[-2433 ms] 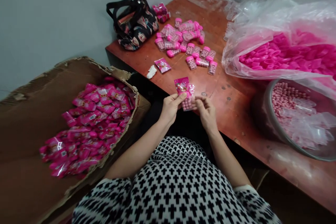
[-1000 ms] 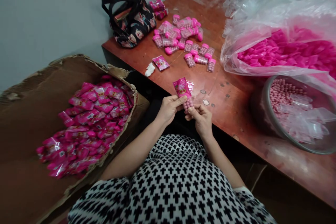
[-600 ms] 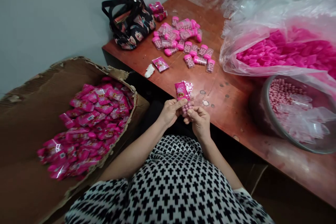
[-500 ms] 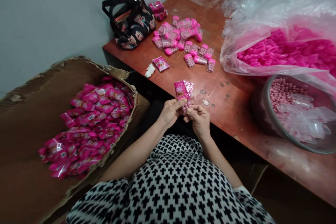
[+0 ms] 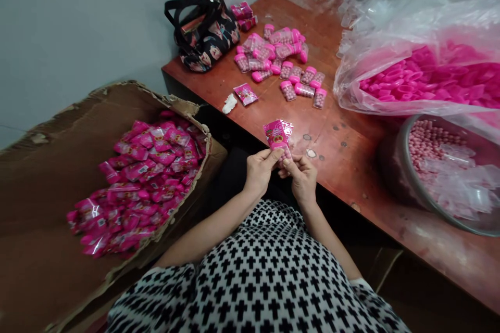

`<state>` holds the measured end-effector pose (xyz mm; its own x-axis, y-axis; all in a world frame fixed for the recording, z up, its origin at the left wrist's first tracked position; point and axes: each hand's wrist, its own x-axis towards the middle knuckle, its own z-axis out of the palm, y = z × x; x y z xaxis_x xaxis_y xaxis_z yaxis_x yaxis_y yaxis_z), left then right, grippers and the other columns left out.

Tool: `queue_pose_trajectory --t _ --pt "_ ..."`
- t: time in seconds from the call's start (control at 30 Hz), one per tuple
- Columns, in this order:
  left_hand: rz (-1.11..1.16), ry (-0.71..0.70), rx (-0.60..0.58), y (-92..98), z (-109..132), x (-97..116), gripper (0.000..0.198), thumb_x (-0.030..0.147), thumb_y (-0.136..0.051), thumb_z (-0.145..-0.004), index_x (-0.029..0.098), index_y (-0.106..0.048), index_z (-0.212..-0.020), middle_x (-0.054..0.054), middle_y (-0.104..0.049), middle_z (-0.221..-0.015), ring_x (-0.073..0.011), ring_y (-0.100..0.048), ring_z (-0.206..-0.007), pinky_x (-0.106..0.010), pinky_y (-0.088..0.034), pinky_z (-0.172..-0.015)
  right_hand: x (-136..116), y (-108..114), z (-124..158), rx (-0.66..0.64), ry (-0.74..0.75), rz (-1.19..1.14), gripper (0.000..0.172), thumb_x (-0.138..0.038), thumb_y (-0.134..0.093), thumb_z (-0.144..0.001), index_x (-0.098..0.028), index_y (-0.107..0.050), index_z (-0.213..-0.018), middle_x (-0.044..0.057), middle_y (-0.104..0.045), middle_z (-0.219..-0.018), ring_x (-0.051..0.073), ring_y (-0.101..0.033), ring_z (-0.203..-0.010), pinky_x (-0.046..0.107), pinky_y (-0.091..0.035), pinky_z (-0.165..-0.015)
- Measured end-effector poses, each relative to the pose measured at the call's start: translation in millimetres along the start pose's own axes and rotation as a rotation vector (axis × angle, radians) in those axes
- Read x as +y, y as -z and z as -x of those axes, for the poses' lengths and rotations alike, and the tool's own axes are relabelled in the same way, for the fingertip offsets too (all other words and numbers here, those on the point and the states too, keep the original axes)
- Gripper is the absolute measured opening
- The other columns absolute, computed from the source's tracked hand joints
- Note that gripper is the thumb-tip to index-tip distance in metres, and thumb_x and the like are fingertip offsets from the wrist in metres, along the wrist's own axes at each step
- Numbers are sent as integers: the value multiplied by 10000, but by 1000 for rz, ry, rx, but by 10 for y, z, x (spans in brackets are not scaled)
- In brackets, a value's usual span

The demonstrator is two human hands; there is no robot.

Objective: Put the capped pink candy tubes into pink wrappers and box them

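Observation:
In front of my body, both hands hold a pink printed wrapper, which stands upright with a silvery, shiny part fanned out behind its right edge. My left hand is closed, pinching the wrapper's lower left side between thumb and fingers. Closed as well, my right hand grips the lower end of a small candy bottle, with its thumb in front. Only a little of that bottle shows between the fingertips, below the printed panel. A flat pink packet lies on the table beyond, beside a crumpled white scrap.
Several capped candy bottles lie on the brown table, near a floral handbag. Right stand a plastic bag of pink caps and a grey tub of candy balls. Left, a cardboard box holds wrapped packets.
The wrapper now covers more of the candy bottle, whose pink balls showed more plainly before. Both hands stay together around it. The whole view has shifted slightly.

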<state>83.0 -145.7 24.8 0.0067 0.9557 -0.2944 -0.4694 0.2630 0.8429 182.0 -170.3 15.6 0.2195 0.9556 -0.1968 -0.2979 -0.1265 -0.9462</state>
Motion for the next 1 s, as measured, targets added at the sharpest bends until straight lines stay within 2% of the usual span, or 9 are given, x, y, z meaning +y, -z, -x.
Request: queue_pose_trajectory --t 0.07,0.17,0.27,0.33,0.5,0.6,0.7,0.83,1.0 --pt "-49 -37 9 6 18 -1 288 393 -723 -666 120 -652 -606 3 -580 -560 -74 -492 -515 -202 -402 -500 4 6 -22 -35 -62 -65 199 -311 -726 -676 -163 -630 -768 -14 -684 -627 87 -584 -434 203 -487 -425" --pt "55 29 -36 18 3 52 308 409 -726 -663 114 -645 -629 -10 -594 -589 -74 -506 -527 -205 -425 -532 -1 -5 -18 -67 -105 -74 198 -311 -729 -666 -162 -617 -734 -16 -676 -604 84 -573 -417 196 -475 -409" --pt "200 127 -54 25 -33 79 317 405 -744 -643 108 -639 -672 -29 -617 -632 -81 -538 -549 -214 -451 -558 -14 -30 27 -50 -38 36 196 -307 -728 -679 -171 -623 -774 -28 -676 -623 85 -592 -453 199 -498 -448" --pt "213 148 -56 26 -30 43 310 386 -758 -629 104 -640 -686 -33 -619 -635 -87 -550 -551 -217 -457 -549 -18 -37 52 -32 4 88 195 -309 -722 -691 -174 -626 -793 -32 -675 -635 85 -597 -469 203 -505 -462" --pt "173 132 -83 10 83 -107 306 380 -717 -683 100 -614 -613 12 -512 -524 -63 -464 -448 -206 -394 -439 19 -21 29 -13 -11 21 187 -314 -712 -707 -169 -605 -756 -41 -653 -573 78 -573 -418 185 -474 -414" --pt "169 101 -76 26 113 -93 288 366 -718 -688 96 -630 -639 5 -525 -545 -58 -462 -460 -199 -376 -438 43 -12 -13 -84 -45 -54 227 -311 -733 -686 -180 -574 -782 -50 -656 -578 84 -596 -437 185 -500 -441" --pt "166 118 -123 82 105 -21 294 377 -726 -677 95 -643 -659 -12 -557 -573 -74 -478 -462 -225 -391 -443 24 3 -69 -184 -97 -123 344 -318 -772 -635 -208 -515 -835 -68 -663 -594 99 -610 -440 196 -512 -429" --pt "159 124 -187 186 123 29 288 356 -722 -690 93 -639 -607 -28 -567 -567 -104 -537 -538 -261 -446 -550 -7 -14 -172 -299 -139 -104 388 -328 -782 -617 -215 -464 -807 -87 -631 -525 102 -592 -396 186 -491 -390" --pt "153 182 -172 392 205 141 289 380 -708 -703 95 -668 -684 -51 -610 -645 -131 -576 -609 -300 -491 -638 34 -298 -238 -426 -204 5 399 -412 -762 -609 -213 -447 -752 -91 -599 -457 74 -506 -315 150 -398 -317"
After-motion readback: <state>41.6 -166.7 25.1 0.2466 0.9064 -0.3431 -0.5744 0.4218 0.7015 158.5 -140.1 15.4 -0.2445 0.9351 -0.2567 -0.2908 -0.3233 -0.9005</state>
